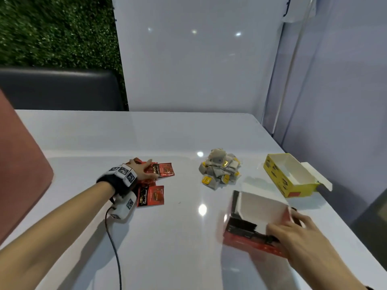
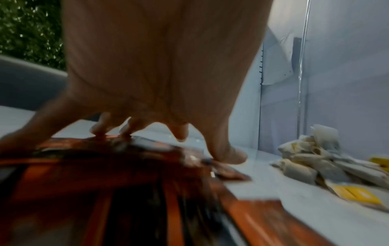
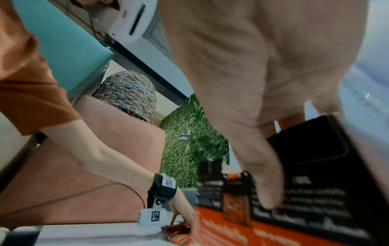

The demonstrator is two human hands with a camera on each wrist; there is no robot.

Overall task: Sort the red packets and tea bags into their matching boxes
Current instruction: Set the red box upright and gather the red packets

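Nearest, the right hand (image 1: 297, 237) grips the open red box (image 1: 257, 222) by its near edge, thumb on the printed side, on the white table (image 1: 167, 237). Farther left, the left hand (image 1: 142, 170) rests with fingers spread on the red packets (image 1: 155, 185). Beyond lie the tea bags (image 1: 219, 170) in 1 heap, with the open yellow box (image 1: 289, 176) to their right.

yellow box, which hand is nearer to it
Right. The right hand grips the red box just in front of the yellow box; the left hand presses red packets far across.
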